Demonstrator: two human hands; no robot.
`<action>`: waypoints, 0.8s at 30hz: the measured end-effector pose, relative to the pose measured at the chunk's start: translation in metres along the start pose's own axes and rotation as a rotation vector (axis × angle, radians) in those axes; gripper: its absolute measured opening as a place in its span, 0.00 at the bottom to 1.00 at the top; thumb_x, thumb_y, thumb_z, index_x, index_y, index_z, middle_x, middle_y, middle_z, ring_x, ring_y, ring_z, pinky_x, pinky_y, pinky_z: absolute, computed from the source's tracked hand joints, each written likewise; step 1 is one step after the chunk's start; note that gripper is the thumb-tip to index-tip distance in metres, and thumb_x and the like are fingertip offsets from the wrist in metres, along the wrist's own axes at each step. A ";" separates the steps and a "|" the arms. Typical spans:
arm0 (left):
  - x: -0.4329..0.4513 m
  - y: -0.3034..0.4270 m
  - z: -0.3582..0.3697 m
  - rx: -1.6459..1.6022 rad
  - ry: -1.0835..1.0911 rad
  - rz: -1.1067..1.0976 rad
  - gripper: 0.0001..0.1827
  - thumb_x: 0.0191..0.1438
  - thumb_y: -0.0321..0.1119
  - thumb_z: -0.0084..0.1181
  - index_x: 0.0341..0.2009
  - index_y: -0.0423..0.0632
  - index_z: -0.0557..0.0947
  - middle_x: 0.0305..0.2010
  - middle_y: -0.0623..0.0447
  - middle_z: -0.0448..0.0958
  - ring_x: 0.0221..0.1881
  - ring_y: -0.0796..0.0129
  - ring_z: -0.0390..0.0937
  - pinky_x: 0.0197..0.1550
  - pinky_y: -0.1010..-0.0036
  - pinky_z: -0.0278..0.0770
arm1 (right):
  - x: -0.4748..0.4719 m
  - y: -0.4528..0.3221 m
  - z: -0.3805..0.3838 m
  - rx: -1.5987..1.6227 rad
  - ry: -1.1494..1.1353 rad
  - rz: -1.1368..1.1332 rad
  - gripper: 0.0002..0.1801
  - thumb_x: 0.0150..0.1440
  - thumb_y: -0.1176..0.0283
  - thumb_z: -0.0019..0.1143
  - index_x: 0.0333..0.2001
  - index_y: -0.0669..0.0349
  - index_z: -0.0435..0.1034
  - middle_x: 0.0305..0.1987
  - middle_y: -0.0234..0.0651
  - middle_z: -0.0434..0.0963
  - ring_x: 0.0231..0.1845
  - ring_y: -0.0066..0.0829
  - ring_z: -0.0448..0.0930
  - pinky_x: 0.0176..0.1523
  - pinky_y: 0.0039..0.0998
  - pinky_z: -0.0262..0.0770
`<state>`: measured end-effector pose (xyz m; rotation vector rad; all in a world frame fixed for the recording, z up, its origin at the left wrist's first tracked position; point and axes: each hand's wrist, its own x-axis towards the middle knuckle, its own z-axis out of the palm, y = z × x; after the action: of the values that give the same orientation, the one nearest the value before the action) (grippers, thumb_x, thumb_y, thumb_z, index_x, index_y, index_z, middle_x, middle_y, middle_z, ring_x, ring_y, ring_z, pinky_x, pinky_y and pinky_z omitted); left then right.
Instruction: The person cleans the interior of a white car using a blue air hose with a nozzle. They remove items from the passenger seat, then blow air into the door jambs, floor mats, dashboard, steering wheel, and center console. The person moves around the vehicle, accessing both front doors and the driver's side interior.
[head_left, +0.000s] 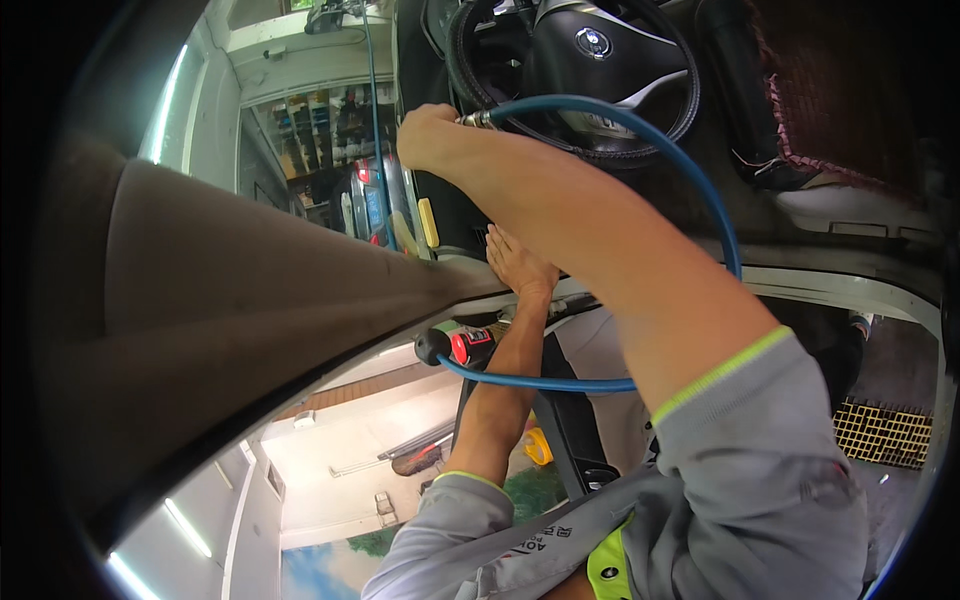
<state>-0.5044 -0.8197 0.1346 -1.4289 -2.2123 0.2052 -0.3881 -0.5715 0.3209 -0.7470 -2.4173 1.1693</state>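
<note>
My right hand (427, 135) reaches across the front of the car's cabin and is closed around the end of a blue hose (694, 180). The hose's metal coupling (476, 119) shows beside the wrist; whatever is fitted beyond it is hidden by the hand. From there the hose arcs over the black steering wheel (600, 154) and passes behind my forearm. My left hand (521, 262) rests palm down near the base of the windscreen pillar (337, 240), fingers slightly apart, holding nothing. A yellow block (428, 223), perhaps a sponge, sits on the dashboard edge beyond.
The opened door's inner panel (574, 420) stands beside my left arm. A bottle with a red part (472, 345) is near a round black piece (433, 346) on the hose. Another car (371, 199) shows through the windscreen. Yellow floor grating (885, 431) lies at right.
</note>
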 end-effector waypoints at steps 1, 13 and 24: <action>0.002 0.007 -0.006 0.017 -0.007 0.021 0.44 0.59 0.53 0.56 0.71 0.34 0.64 0.75 0.33 0.59 0.77 0.43 0.55 0.77 0.54 0.49 | 0.013 0.004 0.007 -0.004 -0.032 0.004 0.17 0.62 0.61 0.60 0.53 0.52 0.82 0.55 0.38 0.84 0.57 0.42 0.84 0.53 0.47 0.80; 0.011 0.012 -0.004 0.117 -0.016 0.103 0.44 0.61 0.56 0.53 0.72 0.38 0.63 0.75 0.34 0.59 0.77 0.44 0.53 0.77 0.56 0.50 | 0.049 -0.007 0.008 -0.217 -0.219 0.001 0.21 0.53 0.60 0.72 0.52 0.45 0.82 0.50 0.32 0.85 0.51 0.36 0.84 0.55 0.46 0.76; 0.009 -0.016 0.019 0.046 -0.070 0.028 0.44 0.63 0.54 0.50 0.71 0.32 0.61 0.75 0.30 0.60 0.77 0.41 0.55 0.77 0.54 0.48 | 0.043 -0.002 0.031 -0.150 -0.259 -0.073 0.18 0.54 0.64 0.72 0.48 0.57 0.83 0.46 0.36 0.86 0.51 0.38 0.85 0.52 0.43 0.80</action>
<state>-0.5296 -0.8165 0.1277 -1.4484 -2.2299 0.3187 -0.4386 -0.5661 0.3079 -0.5744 -2.7458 1.1266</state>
